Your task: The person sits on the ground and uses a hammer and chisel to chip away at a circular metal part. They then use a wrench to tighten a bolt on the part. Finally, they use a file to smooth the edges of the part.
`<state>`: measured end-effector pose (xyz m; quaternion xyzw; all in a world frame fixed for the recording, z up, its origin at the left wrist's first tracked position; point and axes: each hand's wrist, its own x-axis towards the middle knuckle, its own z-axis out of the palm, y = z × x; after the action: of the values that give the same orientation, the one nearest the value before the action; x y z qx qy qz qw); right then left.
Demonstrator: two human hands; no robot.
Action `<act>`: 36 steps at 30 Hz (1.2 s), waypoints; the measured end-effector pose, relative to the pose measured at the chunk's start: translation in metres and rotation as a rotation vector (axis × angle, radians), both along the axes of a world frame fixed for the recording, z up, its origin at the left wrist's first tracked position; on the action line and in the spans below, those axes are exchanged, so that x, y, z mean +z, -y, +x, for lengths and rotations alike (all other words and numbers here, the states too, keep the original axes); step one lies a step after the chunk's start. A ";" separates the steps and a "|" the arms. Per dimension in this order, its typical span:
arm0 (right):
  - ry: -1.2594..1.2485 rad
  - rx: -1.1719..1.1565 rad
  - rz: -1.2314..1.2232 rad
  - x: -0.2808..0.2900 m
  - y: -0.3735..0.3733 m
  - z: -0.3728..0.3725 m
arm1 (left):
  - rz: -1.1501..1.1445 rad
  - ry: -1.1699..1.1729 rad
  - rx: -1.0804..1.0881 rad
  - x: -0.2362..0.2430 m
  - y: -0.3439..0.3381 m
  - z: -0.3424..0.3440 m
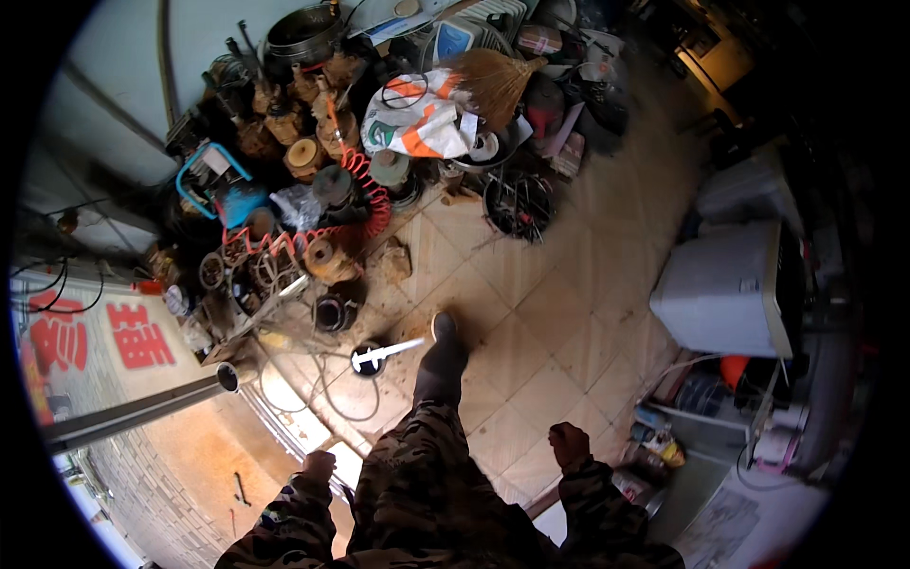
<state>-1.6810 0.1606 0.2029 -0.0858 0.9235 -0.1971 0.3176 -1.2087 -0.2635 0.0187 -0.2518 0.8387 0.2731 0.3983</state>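
- Left hand (319, 465), bare, camouflage sleeve: near the floor's left edge; fingers bunched together, but I cannot tell how tightly they close or whether they hold anything.
- Right hand (569, 446), bare, matching sleeve: out over the pale floor, well apart from the left; fingers curled into a loose fist, nothing seen protruding from it.
- White tool (389, 351), one, caliper-like: long, slim, straight bar with short crosspieces toward its left end; bright, plain finish, any markings too small to read. Lies slantwise across the black container toward the floor's left edge, its right end reaching past the rim, ahead of the left hand and apart from it.
- Black container (368, 369), one, round: dark inside, upright beneath the tool.
- Boot (444, 329), dark, one visible: on the floor just right of the tool's tip.
- Dark hollow cylinder (332, 313), one: behind the container, toward the far left corner of the floor.
- Coiled hose (379, 204), red-orange: looped among rusty-brown machine parts (282, 128) along the floor's far left edge.
- Sack (414, 123), white with orange and green; straw broom (488, 83) touching it: far edge.
- Round basket (518, 204), dark, filled with thin rods: floor, in front of the sack.
- White cabinet (716, 280), boxy: right edge of the floor (531, 332), which is laid in pale tiles.
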 end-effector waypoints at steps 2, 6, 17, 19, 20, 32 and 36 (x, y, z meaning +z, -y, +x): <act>-0.054 0.021 -0.102 -0.019 0.040 -0.057 | -0.065 -0.147 -0.126 -0.053 0.029 -0.107; -0.134 0.222 -0.174 -0.095 0.124 -0.135 | -0.361 -0.215 -0.251 -0.160 0.039 -0.327; 0.405 0.835 -0.097 -0.229 0.225 -0.335 | 0.709 -0.599 1.115 -0.315 0.116 -0.871; 0.203 0.566 -0.306 -0.225 0.217 -0.366 | 0.718 -0.628 1.133 -0.372 0.138 -0.913; 0.126 0.415 -0.164 -0.221 0.217 -0.371 | 0.624 -0.640 0.996 -0.394 0.139 -0.938; 0.433 0.517 0.003 -0.228 0.200 -0.472 | -0.030 -0.861 1.028 -0.522 0.155 -0.934; 0.345 0.437 -0.220 -0.248 0.205 -0.492 | 0.170 -0.746 1.211 -0.330 0.110 -0.879</act>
<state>-2.1730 -0.0440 -0.0448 -0.2817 0.7887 -0.2346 0.4935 -2.0876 -0.3738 -0.3114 -0.5311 0.6076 0.5786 -0.1183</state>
